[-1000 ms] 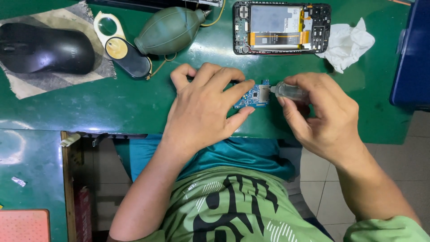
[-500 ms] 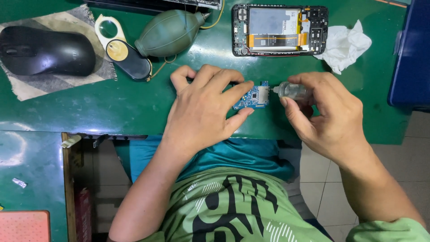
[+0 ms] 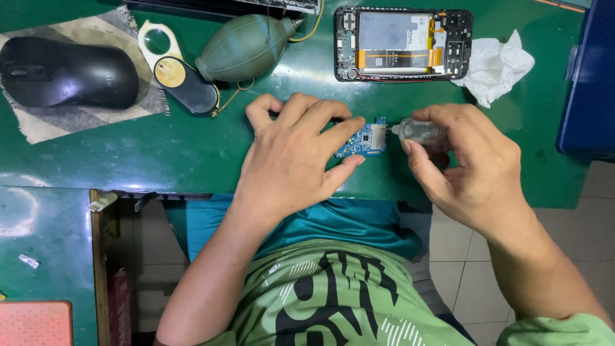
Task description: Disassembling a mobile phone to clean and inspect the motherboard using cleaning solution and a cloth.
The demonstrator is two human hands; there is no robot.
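Observation:
A small blue circuit board lies on the green table near its front edge. My left hand pins the board between forefinger and thumb, palm down. My right hand grips a small clear bottle lying sideways, its white nozzle touching the board's right end.
An opened phone with its back off lies behind the board. A crumpled white tissue is to its right. A green rubber air blower, a white loupe and a black mouse on a grey cloth lie to the left.
The bottle's nozzle has stayed against the board's right end. Both hands have kept their hold; only the view has shifted slightly.

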